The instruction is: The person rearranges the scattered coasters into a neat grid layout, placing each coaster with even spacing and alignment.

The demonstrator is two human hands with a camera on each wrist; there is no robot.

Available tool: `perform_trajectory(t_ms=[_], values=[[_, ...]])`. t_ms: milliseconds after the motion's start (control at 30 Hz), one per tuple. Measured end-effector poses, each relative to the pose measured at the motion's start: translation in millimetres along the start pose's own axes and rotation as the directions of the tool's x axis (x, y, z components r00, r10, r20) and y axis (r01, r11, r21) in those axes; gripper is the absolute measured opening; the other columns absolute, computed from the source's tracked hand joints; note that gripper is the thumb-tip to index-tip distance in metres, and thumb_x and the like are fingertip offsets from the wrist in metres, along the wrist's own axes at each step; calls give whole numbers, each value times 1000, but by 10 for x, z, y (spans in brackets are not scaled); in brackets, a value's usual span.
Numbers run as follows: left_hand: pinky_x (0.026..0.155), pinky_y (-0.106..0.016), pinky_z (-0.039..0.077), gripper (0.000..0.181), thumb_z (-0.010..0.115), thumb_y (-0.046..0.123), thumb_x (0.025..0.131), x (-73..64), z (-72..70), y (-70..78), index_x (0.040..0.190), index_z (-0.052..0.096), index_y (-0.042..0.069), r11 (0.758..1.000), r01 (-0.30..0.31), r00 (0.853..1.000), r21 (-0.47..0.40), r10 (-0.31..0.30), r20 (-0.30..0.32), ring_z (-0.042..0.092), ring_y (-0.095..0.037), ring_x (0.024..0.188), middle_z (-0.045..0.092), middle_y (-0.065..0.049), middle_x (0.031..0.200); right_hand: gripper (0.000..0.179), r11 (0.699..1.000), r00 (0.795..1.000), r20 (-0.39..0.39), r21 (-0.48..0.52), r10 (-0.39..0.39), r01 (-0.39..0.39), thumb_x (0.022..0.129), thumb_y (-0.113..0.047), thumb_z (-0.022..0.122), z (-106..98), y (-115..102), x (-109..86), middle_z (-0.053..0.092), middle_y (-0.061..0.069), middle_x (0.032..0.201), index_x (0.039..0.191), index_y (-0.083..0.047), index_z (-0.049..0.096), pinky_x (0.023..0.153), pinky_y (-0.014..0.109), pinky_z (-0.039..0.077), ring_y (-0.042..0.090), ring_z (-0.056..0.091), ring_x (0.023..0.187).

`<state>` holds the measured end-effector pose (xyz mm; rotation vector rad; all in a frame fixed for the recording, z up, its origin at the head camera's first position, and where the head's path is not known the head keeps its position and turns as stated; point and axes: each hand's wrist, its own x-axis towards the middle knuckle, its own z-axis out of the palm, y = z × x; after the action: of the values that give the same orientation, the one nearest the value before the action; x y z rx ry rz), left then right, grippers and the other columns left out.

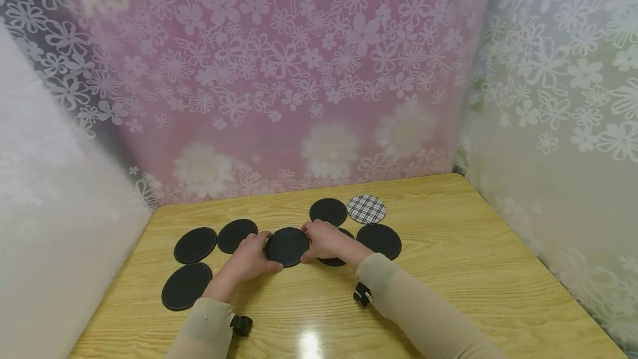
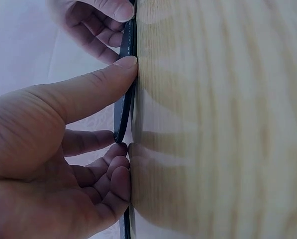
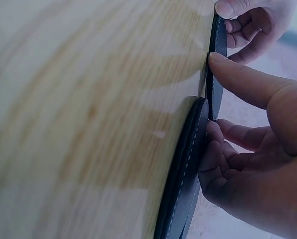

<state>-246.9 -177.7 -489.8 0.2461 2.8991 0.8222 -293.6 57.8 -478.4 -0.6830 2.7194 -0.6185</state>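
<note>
Left hand (image 1: pixel 249 259) pinches the near and left rim of the centre disc (image 1: pixel 287 247), thumb at the near edge, index finger at the side; its other fingers curl just beside the inner left disc (image 1: pixel 237 235). Right hand (image 1: pixel 329 241) pinches the opposite rim likewise, its lower fingers touching the covered disc (image 1: pixel 333 262) beneath it. Grip spans on both: about one disc wide, between the two hands. Cannot tell whether the centre disc lies fully flat.

Left of the left hand: outer left disc (image 1: pixel 195 245) farther out, near left disc (image 1: pixel 186 286) beside the forearm. Beyond the right hand: far black disc (image 1: pixel 328 211), with the plaid disc (image 1: pixel 366 209) to its right; right disc (image 1: pixel 379 241) sits just right of that wrist.

Room: tight sideways, neighbours close at both hands. Wood tabletop (image 1: pixel 458 270) extends toward the person between the forearms and well out to the right; its far edge runs beyond both hands, past the plaid disc.
</note>
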Motion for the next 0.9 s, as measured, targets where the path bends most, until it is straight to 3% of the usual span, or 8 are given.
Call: perform_trajectory(t_ms=[267, 900], values=[[108, -60, 52, 86, 101, 27, 83, 7, -1, 2, 151, 60, -6, 999, -31, 1000, 21, 31, 0, 59, -44, 127, 63, -24, 135, 73, 1000, 1000, 9, -17, 3, -3, 90, -36, 96, -3, 9, 6, 64, 6, 121, 150, -9, 65, 99, 47, 55, 27, 64, 114], [109, -60, 51, 87, 100, 34, 84, 0, 18, 41, 150, 61, -6, 997, -30, 999, 69, 31, -9, 56, -47, 129, 60, -27, 136, 74, 1000, 998, 58, 2, -9, 9, 91, -33, 95, -49, 73, 55, 61, 9, 129, 152, -6, 63, 100, 43, 56, 23, 65, 114]])
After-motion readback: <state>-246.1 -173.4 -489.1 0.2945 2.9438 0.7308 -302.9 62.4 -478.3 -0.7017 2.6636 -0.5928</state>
